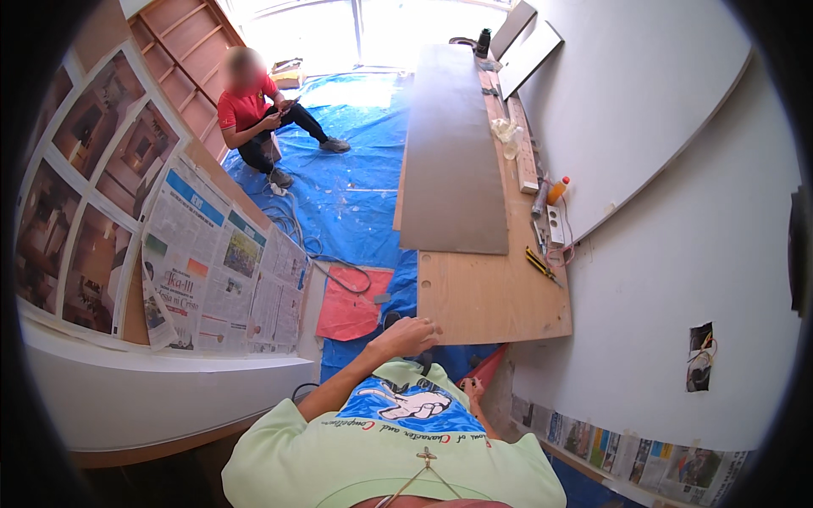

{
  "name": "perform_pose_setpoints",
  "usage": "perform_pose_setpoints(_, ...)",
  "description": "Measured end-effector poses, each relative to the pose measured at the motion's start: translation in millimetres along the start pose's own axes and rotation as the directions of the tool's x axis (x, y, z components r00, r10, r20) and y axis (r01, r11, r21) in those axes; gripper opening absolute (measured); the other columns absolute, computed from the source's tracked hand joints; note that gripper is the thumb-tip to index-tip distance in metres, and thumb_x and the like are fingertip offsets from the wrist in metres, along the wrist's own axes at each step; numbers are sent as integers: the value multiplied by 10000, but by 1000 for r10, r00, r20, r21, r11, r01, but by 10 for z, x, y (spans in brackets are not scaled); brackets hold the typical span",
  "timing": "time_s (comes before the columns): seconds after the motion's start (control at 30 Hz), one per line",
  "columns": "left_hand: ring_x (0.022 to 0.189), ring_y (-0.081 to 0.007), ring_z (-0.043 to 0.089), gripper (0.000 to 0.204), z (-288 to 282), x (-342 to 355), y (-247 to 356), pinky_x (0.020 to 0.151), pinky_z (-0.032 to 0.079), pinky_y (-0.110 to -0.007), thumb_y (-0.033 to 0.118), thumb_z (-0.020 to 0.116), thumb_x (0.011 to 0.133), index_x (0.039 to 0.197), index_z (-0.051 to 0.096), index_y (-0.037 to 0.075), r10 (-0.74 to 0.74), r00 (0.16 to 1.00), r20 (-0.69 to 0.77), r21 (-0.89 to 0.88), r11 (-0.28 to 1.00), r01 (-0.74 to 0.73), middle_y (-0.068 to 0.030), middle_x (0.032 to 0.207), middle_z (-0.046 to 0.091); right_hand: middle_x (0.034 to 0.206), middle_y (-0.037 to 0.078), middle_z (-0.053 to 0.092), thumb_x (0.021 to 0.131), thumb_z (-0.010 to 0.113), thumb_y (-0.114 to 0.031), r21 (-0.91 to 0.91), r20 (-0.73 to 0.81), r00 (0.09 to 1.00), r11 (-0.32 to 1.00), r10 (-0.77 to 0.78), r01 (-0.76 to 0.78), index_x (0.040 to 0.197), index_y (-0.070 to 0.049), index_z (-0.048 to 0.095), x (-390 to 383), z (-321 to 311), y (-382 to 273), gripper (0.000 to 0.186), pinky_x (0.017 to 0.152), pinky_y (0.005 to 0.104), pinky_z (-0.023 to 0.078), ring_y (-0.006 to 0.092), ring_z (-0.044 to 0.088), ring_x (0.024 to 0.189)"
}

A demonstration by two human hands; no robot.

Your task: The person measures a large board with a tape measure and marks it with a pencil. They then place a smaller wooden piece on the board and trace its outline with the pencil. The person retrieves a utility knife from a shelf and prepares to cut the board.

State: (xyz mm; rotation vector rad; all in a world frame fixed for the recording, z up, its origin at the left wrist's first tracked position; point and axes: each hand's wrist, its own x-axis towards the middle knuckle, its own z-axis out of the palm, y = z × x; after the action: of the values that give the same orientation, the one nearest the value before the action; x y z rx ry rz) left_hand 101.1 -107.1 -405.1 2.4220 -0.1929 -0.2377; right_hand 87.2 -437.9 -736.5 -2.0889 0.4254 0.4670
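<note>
My left hand (411, 336) is at the near left corner of the wooden work table (500, 296). Its fingers are loosely bent and apart, with nothing visible in them; whether they touch the edge I cannot tell. My right hand (472, 389) hangs low beside my shirt, below the table's near edge. It is small in view and its fingers are hard to make out. A long grey-brown panel (453, 152) lies flat along the table, beyond both hands. On the table's right side lies a yellow and black cutter knife (540, 263).
An orange bottle (557, 190), a white power strip (555, 225) and wood strips line the table's right side. Blue tarp (356, 203) covers the floor, with a red sheet (351, 300) and cables (292, 222) on it. A person in red (246, 110) sits at the far left.
</note>
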Motion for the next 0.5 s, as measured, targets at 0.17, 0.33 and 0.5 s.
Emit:
perform_pose_setpoints(0.17, 1007, -373, 661, 328, -7, -23, -22, 871, 510, -464, 264, 552, 940, 1139, 673, 34, 18, 1000, -8, 18, 1000, -18, -219, 1051, 687, 725, 114, 633, 780, 648, -278, 72, -69, 990, 989, -127, 132, 793, -36, 680, 84, 11, 77, 244, 752, 345, 496, 211, 586, 704)
perform_pose_setpoints(0.33, 1027, -363, 656, 320, -24, -44, 6, 883, 508, -456, 256, 563, 938, 1140, 674, 35, -13, 1000, -6, 5, 1000, 13, -213, 1054, 688, 784, 127, 668, 765, 671, -347, 53, -137, 974, 981, -180, 189, 899, -29, 711, 103, -10, 29, 347, 803, 337, 505, 232, 622, 761)
perform_pose_setpoints(0.5, 1025, -360, 657, 320, -32, -28, 12, 894, 503, -453, 249, 559, 936, 1144, 673, 35, -25, 1000, 16, 9, 1000, 25, -208, 1059, 689, 772, 118, 665, 784, 655, -341, 43, -64, 997, 998, -43, 45, 869, -60, 706, -78, -140, -217, 298, 813, 334, 498, 216, 624, 771)
